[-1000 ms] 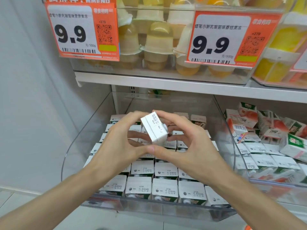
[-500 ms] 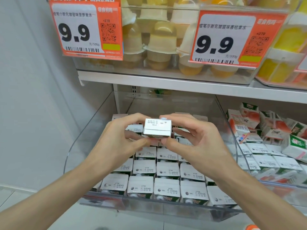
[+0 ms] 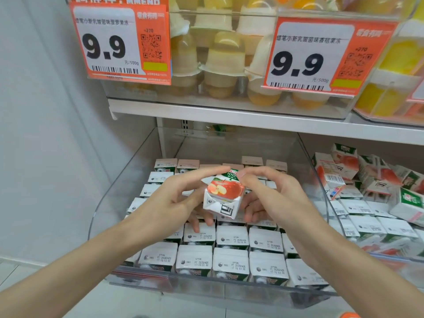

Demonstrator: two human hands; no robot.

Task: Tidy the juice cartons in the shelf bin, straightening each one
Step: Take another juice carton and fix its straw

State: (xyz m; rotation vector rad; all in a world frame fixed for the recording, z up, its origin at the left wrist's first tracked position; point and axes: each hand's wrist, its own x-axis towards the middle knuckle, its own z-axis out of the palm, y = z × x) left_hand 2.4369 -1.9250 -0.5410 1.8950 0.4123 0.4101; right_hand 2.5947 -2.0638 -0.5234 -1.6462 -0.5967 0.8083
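Left hand (image 3: 174, 198) and right hand (image 3: 277, 198) pinch an apple juice carton (image 3: 223, 196) (marked "100%") above the clear shelf bin (image 3: 128, 180), where upright cartons (image 3: 231, 262) show date-stamped tops; price tag (image 3: 121, 42) overhead reads 9.9.

A plain pale wall (image 3: 46, 134) closes the left side, light tiled floor (image 3: 11, 274) shows at its foot, and a white shelf board (image 3: 229, 115) runs across under even light, carrying a clear bin (image 3: 229, 101) of yellow jelly cups (image 3: 223, 63) fronted by orange 9.9 price tags (image 3: 121, 40).
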